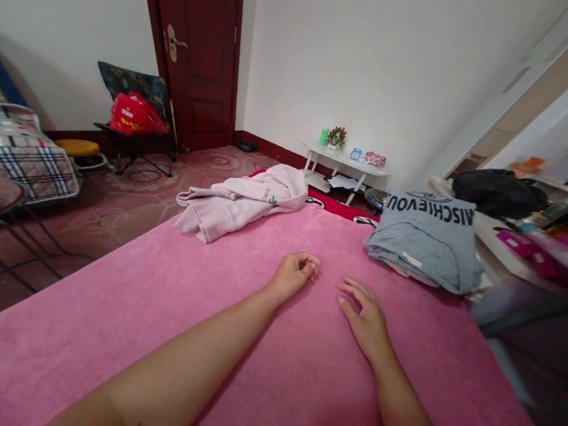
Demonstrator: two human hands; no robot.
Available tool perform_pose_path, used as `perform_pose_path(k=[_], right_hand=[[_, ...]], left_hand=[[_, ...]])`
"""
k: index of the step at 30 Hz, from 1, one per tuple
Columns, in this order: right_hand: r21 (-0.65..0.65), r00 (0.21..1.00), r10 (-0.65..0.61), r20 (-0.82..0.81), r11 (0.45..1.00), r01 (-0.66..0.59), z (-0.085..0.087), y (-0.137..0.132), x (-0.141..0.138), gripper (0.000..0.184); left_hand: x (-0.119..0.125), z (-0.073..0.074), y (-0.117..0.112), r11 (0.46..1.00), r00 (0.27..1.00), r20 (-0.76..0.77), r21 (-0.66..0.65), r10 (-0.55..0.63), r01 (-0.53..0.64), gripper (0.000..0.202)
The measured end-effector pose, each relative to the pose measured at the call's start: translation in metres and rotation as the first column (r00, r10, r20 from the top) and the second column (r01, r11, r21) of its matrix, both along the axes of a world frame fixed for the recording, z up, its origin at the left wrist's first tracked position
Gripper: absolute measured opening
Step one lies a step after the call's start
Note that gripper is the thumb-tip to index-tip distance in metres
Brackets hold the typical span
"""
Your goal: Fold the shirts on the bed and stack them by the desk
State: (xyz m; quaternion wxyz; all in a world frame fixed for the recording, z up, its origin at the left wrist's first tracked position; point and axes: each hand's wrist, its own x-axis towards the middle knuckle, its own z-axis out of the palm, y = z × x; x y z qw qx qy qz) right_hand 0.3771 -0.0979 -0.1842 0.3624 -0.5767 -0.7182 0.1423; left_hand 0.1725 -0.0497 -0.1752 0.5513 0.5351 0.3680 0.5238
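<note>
My left hand (298, 273) rests on the pink bed cover (164, 308), its fingers loosely bent and nothing in them. Just to its right, my right hand (362, 314) is over the same cover, empty, with fingers stretched and apart. The two hands do not touch. Beyond my left hand lies a pale pink sweatshirt (245, 199), loosely spread near the bed's far left edge, with small lettering and a green print. A grey T-shirt (425, 236) with dark letters sits folded on top of other clothes, beyond and right of my right hand.
A low white table (344, 158) with small items stands by the far wall. At left are a folding chair (135, 85) with a red bag (137, 115) and a yellow stool (76, 147). A cluttered desk (502, 244) with a black bag (500, 189) flanks the right side.
</note>
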Motion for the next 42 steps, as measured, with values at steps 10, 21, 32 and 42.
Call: perform_pose_path(k=[10,21,32,42], right_hand=[[0.165,0.671,-0.407,0.620,0.903,0.396,0.025,0.005,-0.069,0.021],[0.106,0.917,-0.356,0.180,0.934,0.341,0.001,0.028,-0.036,0.019],[0.060,0.952,-0.300,0.059,0.953,0.296,0.003,0.031,-0.038,0.022],[0.054,0.960,-0.279,-0.022,0.959,0.280,0.006,0.031,-0.037,0.022]], left_hand=[[0.003,-0.004,0.003,0.994,0.992,-0.120,0.103,0.036,-0.024,0.017],[-0.134,0.077,0.097,0.832,0.405,-0.752,0.553,0.520,-0.041,0.062],[-0.186,0.052,0.164,0.875,0.050,-0.881,0.458,0.470,-0.155,0.086],[-0.138,0.110,0.110,0.897,0.032,-0.897,0.439,0.441,-0.057,0.032]])
